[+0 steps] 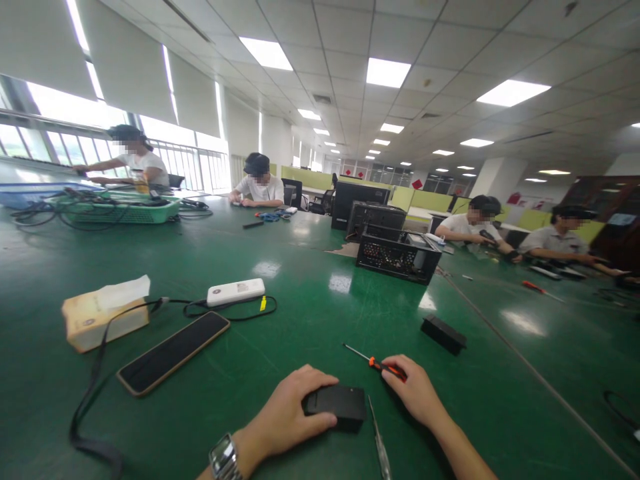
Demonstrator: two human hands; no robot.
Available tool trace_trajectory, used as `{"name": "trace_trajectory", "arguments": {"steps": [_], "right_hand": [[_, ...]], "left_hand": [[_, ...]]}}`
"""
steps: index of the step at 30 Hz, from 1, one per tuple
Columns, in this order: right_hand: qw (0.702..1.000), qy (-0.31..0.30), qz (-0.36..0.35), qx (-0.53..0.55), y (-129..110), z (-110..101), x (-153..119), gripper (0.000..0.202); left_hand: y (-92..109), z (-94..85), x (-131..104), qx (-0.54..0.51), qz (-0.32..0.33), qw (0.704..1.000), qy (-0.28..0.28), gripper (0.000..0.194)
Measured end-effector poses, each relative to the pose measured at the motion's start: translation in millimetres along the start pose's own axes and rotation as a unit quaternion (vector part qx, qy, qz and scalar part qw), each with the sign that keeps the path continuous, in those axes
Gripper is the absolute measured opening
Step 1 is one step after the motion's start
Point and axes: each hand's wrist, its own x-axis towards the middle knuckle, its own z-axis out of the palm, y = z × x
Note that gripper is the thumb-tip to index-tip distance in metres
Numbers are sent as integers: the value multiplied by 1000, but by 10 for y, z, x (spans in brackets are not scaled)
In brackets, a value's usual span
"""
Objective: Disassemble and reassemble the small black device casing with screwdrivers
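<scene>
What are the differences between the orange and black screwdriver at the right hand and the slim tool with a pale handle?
The orange and black screwdriver is held in the right hand; no hand holds the slim tool. The screwdriver's handle is brightly coloured, while the slim tool's is pale greyish. The screwdriver's shaft slants strongly leftward; the slim tool points mostly away from the person. Both have narrow shafts.

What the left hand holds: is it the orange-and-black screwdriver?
No, the left hand holds the black box; the screwdriver is in the right hand.
</scene>
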Motion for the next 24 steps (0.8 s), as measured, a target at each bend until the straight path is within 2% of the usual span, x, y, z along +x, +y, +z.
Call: {"name": "trace_trajectory", "arguments": {"steps": [5, 14, 24], "right_hand": [[1000, 2, 0, 0, 10, 4, -3, 23], [1000, -2, 0, -2, 16, -1, 1, 25], [1000, -3, 2, 3, 44, 11, 7, 24]], "left_hand": [[-8, 11, 8, -4, -14, 1000, 7, 44], [-83, 40, 38, -50, 69, 996, 35, 38], [-103, 32, 13, -33, 37, 999, 15, 43]]}}
